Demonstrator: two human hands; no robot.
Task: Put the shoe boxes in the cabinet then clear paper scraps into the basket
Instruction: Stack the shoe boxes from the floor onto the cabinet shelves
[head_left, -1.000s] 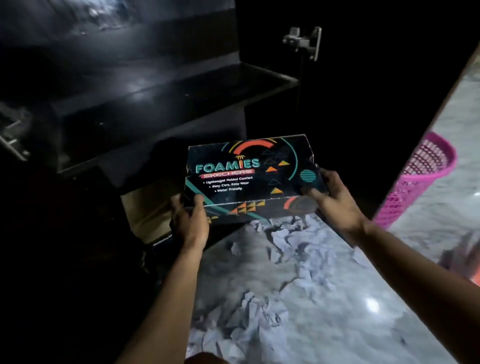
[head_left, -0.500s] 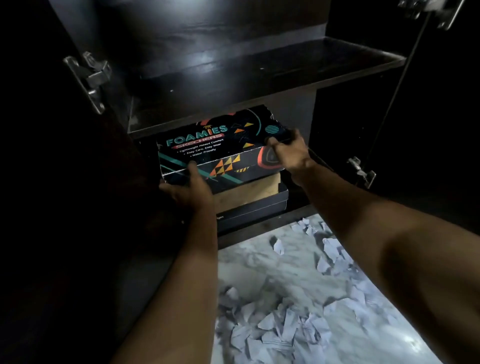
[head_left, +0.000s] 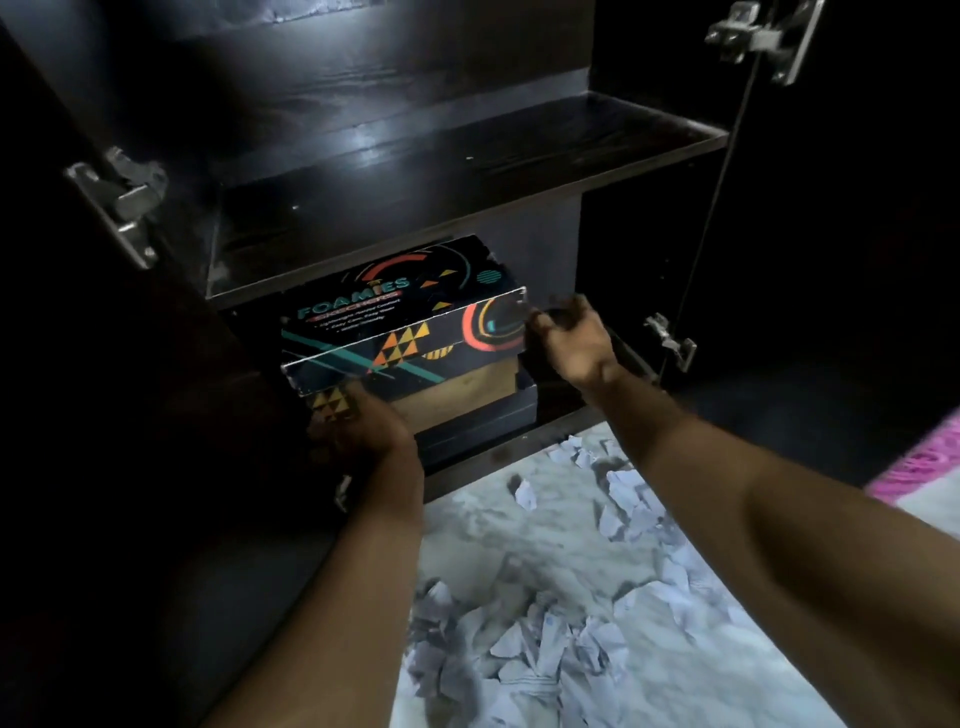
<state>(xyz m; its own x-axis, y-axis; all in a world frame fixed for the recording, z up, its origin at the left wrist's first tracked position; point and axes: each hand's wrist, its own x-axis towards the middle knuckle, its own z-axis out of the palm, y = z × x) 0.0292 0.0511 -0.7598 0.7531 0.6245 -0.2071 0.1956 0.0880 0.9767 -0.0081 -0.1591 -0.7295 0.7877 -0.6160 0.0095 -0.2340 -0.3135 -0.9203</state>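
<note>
Under the cabinet shelf (head_left: 467, 171), centre frame: Foamies shoe box (head_left: 400, 317) atop another box (head_left: 467, 395), left hand (head_left: 363, 431) gripping its lower-left corner, right hand (head_left: 566, 338) just beside, fingers loosely curled, holding nothing.

Marbled floor (head_left: 524, 540); metal door hinges (head_left: 122, 202) beside dark shelf (head_left: 467, 156).
</note>
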